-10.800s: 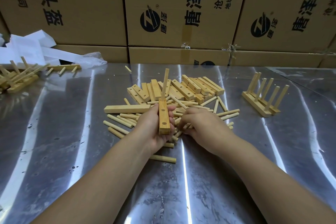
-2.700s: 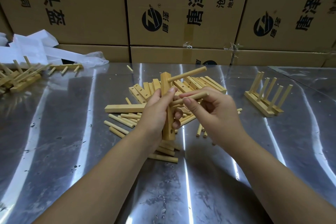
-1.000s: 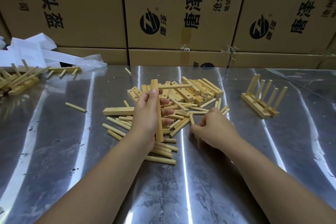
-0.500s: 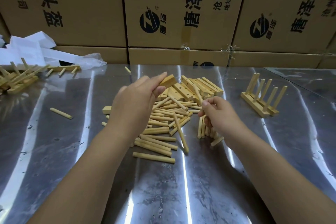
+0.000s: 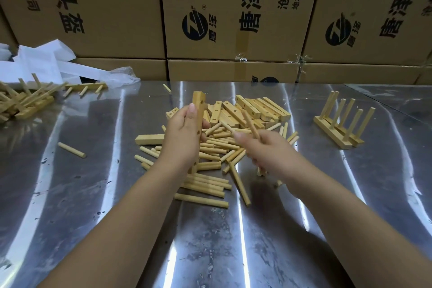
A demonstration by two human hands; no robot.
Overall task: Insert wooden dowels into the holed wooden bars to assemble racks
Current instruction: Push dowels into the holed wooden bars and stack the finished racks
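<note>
In the head view, the only one we have, the left grip [image 5: 184, 138] sits at the centre of the frame. Its fingers are wrapped round a holed bar [image 5: 198, 103], which stands nearly upright with its long axis running top to bottom. The bar's lower end shows below the palm, down among the loose dowels [image 5: 215, 147] scattered on the metal surface [image 5: 93, 194]. We can see holes on the face of the bar that looks toward frame right.

Just to the right, the right grip [image 5: 268, 154] is blurred, but it is clamped on a single dowel [image 5: 250, 124], pinched low on its length. That dowel slants up and to the left, with its free tip nearest the bar and apart from it. More dowels seem to hang under the palm, though we cannot tell for sure.

We judge that the next move turns on this relation: the bar lies left of the dowel tip with its holes facing it, so the right grip is the one to travel. The dowel's axis would need levelling to meet a hole squarely.

A stack of spare bars [image 5: 254, 110] lies behind both grips, and a finished rack [image 5: 339, 124] stands at right. One stray dowel [image 5: 71, 149] lies alone at left.
</note>
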